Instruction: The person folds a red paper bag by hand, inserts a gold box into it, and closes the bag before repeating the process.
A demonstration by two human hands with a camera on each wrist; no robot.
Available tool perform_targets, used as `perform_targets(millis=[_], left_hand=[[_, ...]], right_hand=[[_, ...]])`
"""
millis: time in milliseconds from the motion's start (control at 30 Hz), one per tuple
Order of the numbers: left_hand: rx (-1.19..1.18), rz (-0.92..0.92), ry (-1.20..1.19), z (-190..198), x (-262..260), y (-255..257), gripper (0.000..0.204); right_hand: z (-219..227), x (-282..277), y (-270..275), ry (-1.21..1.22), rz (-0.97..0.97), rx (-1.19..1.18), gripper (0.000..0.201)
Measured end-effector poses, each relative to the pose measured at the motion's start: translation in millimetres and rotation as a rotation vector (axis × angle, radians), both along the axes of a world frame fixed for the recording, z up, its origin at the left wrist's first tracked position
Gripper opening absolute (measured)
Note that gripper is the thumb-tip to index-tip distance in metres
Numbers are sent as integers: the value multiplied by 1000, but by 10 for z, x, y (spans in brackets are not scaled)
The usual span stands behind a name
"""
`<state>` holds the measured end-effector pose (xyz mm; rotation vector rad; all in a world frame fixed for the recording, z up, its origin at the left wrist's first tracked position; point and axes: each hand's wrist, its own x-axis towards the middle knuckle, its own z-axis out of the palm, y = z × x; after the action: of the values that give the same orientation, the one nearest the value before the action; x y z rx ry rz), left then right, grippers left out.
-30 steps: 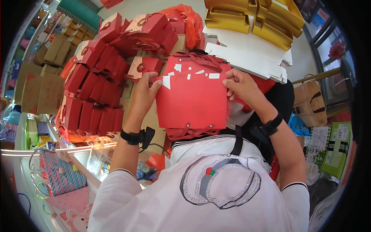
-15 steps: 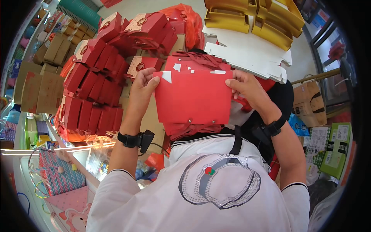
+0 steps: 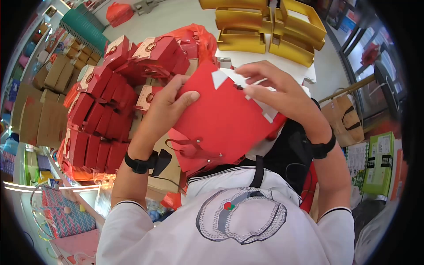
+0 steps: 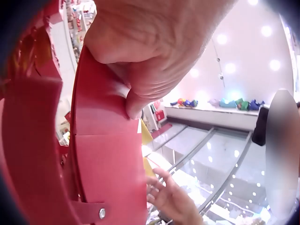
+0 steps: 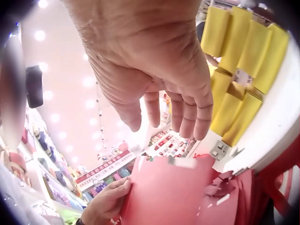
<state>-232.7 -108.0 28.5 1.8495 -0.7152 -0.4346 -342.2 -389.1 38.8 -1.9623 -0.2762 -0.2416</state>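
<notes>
A flat red gift-box blank [image 3: 225, 115] with metal rivets and a strap handle is held tilted above the lap in the head view. White triangular patches [image 3: 218, 80] show near its upper corner. My left hand [image 3: 172, 104] pinches its left edge, thumb on the near face; the left wrist view shows the thumb pressed on the red board [image 4: 110, 164]. My right hand [image 3: 282, 95] is off the blank by its upper right edge, fingers spread and slightly bent. In the right wrist view that hand [image 5: 150, 70] has nothing between thumb and fingers.
Finished red boxes [image 3: 104, 119] are stacked at the left. Gold box trays [image 3: 289, 42] stand at the back on a white surface [image 3: 282, 62]. Cardboard boxes [image 3: 53, 79] line the far left; a carton [image 3: 342, 121] and a green box [image 3: 380, 163] lie at the right.
The red blank was held level by both hands at its upper corners; now it is rotated and tilted. The right hand has let go of it. The head view has shifted.
</notes>
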Motion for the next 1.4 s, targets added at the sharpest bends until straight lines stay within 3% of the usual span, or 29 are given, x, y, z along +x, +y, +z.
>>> perform_targets(millis=[200,400,600,700,800,900,1000,1100,1200,1233,1333,1400], left_hand=[[94,-118,-127,108,-117,-299,33],[94,-123,-197,50,-164,-369,31],[77,-142,-185,52,-184,-444,38],[146,-102,-496,-47,-173,-472,51],[297,-142,-983,11,-301,-455,67],[189,-137,-866,-77,-504,-490,73],[153,-256,-540,-96,-559,-490,77],[77,-221,-454,-80,-455,-458,59],[-204,2,36,70,-245,-404,43],[-268,30,71,86,-208,-411,42],[-393,91,126,47,-133,-462,39],[-398,120,96,-55,-120,-557,37]], right_hand=[[82,25,55,129,-42,-298,21],[67,-5,-45,437,46,65,20],[5,-111,-75,584,124,217,22],[-89,-227,59,579,188,445,27],[-197,-287,101,471,105,526,29],[-83,-375,122,458,83,500,26],[-115,-359,113,320,142,363,25],[88,-407,3,176,-50,96,32],[-40,-360,-272,-332,-454,-34,41],[-88,-382,-344,-218,-471,81,62],[-274,-460,-273,162,-235,584,79],[-393,-440,-192,243,-162,615,86]])
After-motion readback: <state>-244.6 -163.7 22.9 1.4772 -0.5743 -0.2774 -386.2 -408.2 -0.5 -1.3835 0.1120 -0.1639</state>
